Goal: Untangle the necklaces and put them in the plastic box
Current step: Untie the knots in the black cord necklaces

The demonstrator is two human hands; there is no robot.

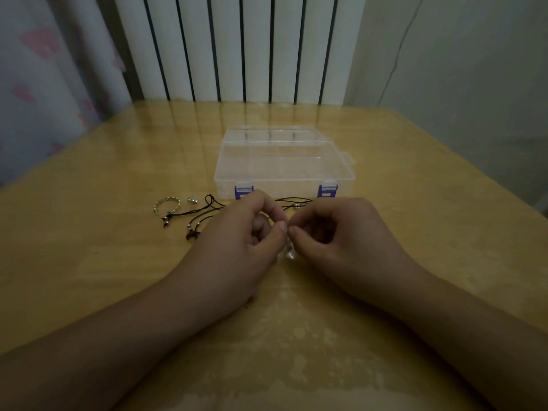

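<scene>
**Both hands pinch at the tangle before the shut box**

The dark-corded necklaces [204,213] sprawl left to right along the tabletop [89,247], just in front of the clear plastic box [281,164], whose long side also runs crosswise. No writing is legible. The left hand [237,247] and right hand [341,241], fingers curled, each pinch something small between them; which strand, I cannot tell.

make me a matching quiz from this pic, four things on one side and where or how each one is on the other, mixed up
1. plastic box
2. silver bracelet
3. black cord necklaces
4. left hand

a. far left on the table
b. pinching something small, thumb tip to thumb tip with the right hand
c. lid closed, blue latches facing the person
d. tangled, lying in front of the box

Pairs: 1-c, 2-a, 3-d, 4-b
</scene>
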